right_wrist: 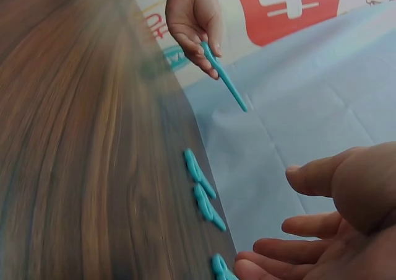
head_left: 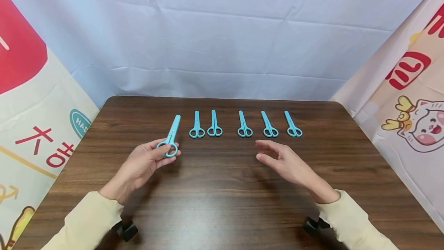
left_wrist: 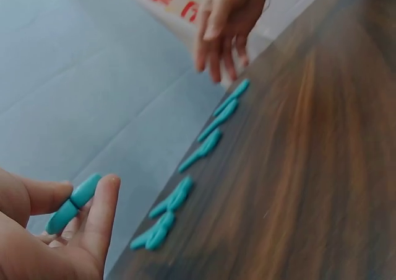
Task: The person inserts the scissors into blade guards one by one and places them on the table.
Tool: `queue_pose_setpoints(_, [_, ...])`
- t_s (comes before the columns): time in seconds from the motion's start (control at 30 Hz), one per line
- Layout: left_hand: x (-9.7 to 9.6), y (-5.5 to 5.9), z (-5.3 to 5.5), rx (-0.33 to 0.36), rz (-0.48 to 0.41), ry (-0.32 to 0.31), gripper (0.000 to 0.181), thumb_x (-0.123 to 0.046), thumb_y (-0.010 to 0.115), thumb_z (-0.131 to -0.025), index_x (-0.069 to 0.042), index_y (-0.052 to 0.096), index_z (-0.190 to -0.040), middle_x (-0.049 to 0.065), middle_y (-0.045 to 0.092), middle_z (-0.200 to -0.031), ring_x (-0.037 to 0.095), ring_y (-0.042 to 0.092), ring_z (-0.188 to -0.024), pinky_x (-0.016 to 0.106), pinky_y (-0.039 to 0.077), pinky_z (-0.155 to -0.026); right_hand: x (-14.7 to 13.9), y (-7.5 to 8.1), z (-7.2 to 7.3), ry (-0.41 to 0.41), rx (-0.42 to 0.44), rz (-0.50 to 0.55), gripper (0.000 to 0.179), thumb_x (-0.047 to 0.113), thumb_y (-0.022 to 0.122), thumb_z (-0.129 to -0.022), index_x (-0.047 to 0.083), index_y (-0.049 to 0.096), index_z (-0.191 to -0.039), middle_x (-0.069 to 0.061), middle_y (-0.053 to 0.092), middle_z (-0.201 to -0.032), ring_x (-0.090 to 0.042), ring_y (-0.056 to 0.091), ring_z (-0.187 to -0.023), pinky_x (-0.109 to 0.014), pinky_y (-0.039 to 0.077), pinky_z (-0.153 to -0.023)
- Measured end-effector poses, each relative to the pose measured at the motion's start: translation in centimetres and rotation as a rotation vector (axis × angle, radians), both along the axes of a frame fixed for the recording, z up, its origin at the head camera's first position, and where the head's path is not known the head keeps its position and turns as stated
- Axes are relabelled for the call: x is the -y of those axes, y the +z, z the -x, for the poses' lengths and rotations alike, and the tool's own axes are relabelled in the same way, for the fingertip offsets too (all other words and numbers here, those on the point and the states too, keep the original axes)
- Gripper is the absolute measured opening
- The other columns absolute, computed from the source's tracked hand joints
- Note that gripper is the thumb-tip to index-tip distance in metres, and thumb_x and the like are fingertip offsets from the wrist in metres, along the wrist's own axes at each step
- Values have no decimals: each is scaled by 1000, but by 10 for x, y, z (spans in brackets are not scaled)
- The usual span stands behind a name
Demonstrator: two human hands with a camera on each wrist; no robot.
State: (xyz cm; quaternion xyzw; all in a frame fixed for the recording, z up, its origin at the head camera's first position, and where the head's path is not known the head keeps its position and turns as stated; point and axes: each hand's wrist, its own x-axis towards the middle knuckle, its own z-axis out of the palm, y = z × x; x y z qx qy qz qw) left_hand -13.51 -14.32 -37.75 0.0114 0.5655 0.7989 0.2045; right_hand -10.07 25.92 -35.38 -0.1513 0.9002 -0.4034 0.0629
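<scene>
My left hand [head_left: 147,161] pinches a pair of light-blue scissors [head_left: 174,128] by the finger loops, thumb on top and fingers beneath. The scissors are raised off the table, their blade end pointing away from me. In the left wrist view the loops [left_wrist: 74,204] show edge-on between thumb and fingers. My right hand [head_left: 286,161] hovers over the table with nothing in it, fingers apart from the thumb. It is nearest to a pair of scissors [head_left: 269,126] lying just beyond its fingertips. The right wrist view shows its palm [right_wrist: 346,230] and loosely spread fingers.
Several matching scissors lie in a row along the back of the brown wooden table [head_left: 222,188], loops toward me, including the leftmost pair [head_left: 197,126] and the rightmost pair [head_left: 293,124]. A pale cloth [head_left: 222,38] hangs behind the table; printed cloths flank both sides.
</scene>
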Motion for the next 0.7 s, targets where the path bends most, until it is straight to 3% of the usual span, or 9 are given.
queue_pose_setpoints(0.27, [10, -7, 30, 29, 34, 54, 37, -8, 59, -106, 13, 50, -136, 7, 74, -108, 18, 73, -105, 31, 56, -98, -29, 1, -9, -41, -7, -127, 54, 36, 62, -105, 3, 53, -147, -19, 58, -144, -38, 59, -128, -57, 53, -97])
queue_pose_setpoints(0.47, [14, -10, 50, 57, 129, 57, 30, -15, 59, -107, 6, 57, -128, 6, 74, -110, 15, 72, -104, 29, 57, -97, -47, 0, -15, -84, -29, -221, 55, 38, 62, -105, 3, 54, -147, -20, 59, -143, -40, 62, -121, -56, 54, -92])
queue_pose_setpoints(0.7, [10, -13, 71, 102, 197, 61, 32, -17, 58, -108, 6, 55, -129, 5, 72, -105, 14, 72, -102, 25, 57, -94, -58, 0, -19, -86, 15, -265, 57, 40, 61, -105, 2, 53, -147, -22, 58, -144, -41, 63, -117, -56, 55, -89])
